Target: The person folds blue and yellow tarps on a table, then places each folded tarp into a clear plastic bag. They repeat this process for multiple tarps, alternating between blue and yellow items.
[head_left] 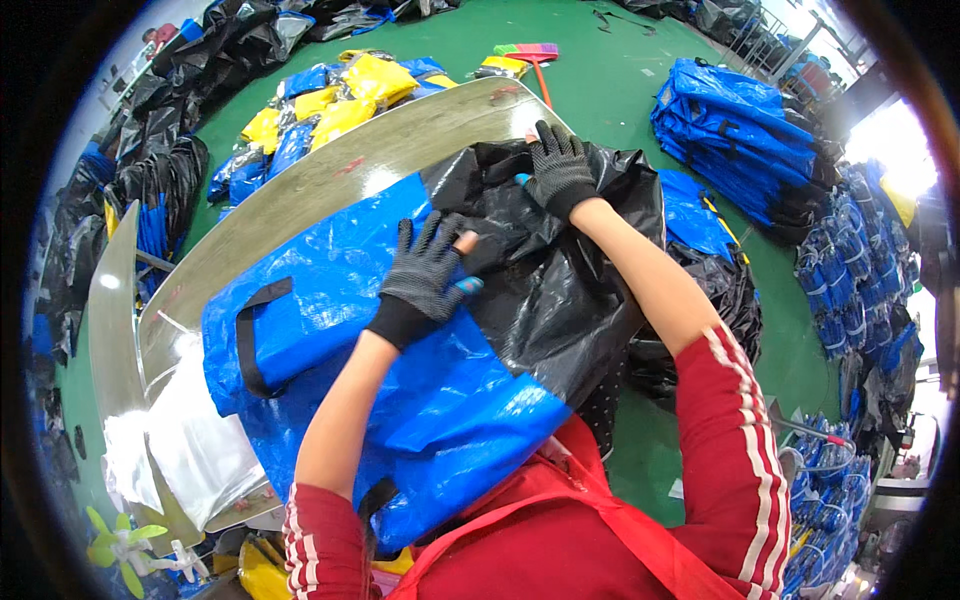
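A large bag of shiny plastic sheet, blue on the left and black on the right, lies spread over a worn metal-grey table. Its near edge hangs toward my red apron. My left hand, in a grey dotted glove with bare fingertips, rests flat with fingers spread where the blue meets the black. Farther off, my right hand, gloved alike, presses on the black part by the table's far edge, its fingers stretched out. A black strap handle shows on the blue part.
White plastic bags lie at the table's left end. Beyond the table is a heap of packed yellow and blue bundles, with a broom on the green floor. Folded blue bags are stacked at the right. A small green fan stands at lower left.
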`<state>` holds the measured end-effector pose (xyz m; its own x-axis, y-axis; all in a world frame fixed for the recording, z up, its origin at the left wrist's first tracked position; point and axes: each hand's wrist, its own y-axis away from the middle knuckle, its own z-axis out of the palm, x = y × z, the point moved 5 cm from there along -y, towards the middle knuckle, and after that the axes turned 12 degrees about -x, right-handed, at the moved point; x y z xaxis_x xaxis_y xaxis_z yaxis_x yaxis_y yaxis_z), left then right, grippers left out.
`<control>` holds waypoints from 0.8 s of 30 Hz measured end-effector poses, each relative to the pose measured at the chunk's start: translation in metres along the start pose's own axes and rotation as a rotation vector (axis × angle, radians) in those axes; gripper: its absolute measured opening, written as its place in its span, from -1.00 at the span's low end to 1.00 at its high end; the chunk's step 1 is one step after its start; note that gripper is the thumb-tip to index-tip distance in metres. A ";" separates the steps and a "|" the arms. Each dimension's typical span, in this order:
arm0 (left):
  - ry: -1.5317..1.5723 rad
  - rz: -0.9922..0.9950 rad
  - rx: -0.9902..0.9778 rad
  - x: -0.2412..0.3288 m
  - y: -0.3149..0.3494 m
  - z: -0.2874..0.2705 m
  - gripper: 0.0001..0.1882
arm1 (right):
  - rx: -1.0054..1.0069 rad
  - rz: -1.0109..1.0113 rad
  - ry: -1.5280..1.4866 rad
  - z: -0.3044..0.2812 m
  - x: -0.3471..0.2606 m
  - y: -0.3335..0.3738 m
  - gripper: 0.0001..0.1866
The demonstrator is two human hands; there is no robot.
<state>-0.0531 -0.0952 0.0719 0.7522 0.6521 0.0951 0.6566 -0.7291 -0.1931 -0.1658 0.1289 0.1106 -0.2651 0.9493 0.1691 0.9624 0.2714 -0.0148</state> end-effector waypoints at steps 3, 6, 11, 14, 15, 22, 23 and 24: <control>-0.014 -0.180 -0.197 0.010 -0.021 0.026 -0.27 | -0.188 -0.568 -0.593 -0.045 0.012 0.096 -0.10; 0.119 -0.108 0.122 0.038 -0.031 0.020 -0.26 | -0.569 -0.725 -0.321 -0.060 0.028 0.179 -0.16; 0.148 0.140 -0.161 0.091 -0.040 0.071 -0.44 | -0.326 -0.599 -0.584 -0.020 0.014 0.119 -0.63; 0.931 0.102 -0.639 0.045 0.043 0.070 -0.40 | -0.495 -0.545 -0.533 0.040 0.000 0.069 -0.44; 0.694 0.164 -0.607 0.026 0.081 0.050 -0.44 | -0.528 -0.539 -0.571 0.052 0.001 0.061 -0.43; 0.840 -0.691 -0.425 -0.022 0.385 -0.054 -0.61 | -0.615 -0.390 -0.759 0.075 0.025 0.065 -0.44; 0.749 -0.709 -0.415 -0.012 0.414 -0.054 -0.58 | -0.538 -0.408 -0.736 0.072 0.025 0.066 -0.47; 0.798 -0.800 -0.314 -0.001 0.438 -0.050 -0.54 | -0.556 -0.387 -0.729 0.074 0.025 0.065 -0.49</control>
<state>0.2371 -0.4255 0.0357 -0.1329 0.7140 0.6874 0.8595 -0.2623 0.4387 -0.1146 0.1816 0.0406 -0.3593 0.7276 -0.5845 0.6440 0.6465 0.4089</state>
